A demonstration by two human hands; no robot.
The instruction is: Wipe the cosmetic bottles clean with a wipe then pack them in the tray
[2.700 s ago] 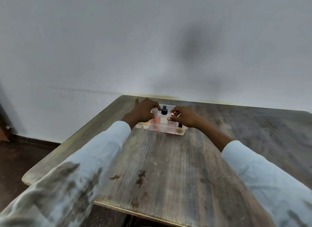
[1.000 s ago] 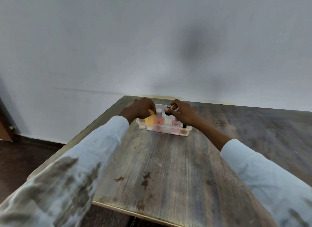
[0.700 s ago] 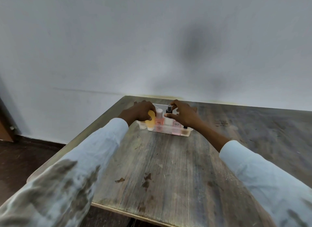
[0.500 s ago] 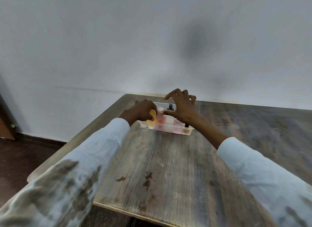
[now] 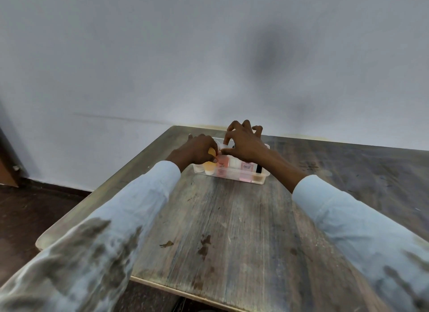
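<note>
A clear plastic tray (image 5: 232,173) stands at the table's far middle and holds several small cosmetic bottles. My left hand (image 5: 196,149) curls round the top of a yellow bottle (image 5: 208,166) at the tray's left end. My right hand (image 5: 246,142) reaches over the tray; its thumb and forefinger pinch the white cap of a pink bottle (image 5: 222,163), and its other fingers are spread upward. To the right stand a white bottle (image 5: 235,164), a pink bottle labelled DGZ (image 5: 246,170) and a black-capped vial (image 5: 258,170). No wipe is in view.
The worn wooden table (image 5: 232,230) reaches from the near edge to a pale wall behind the tray. Dark stains mark the wood near the front. Dark floor lies beyond the table's left edge.
My right hand has shifted left from the black-capped spray bottle to the pink bottle's cap, and its fingers have spread. My left hand has stayed on the yellow bottle.
</note>
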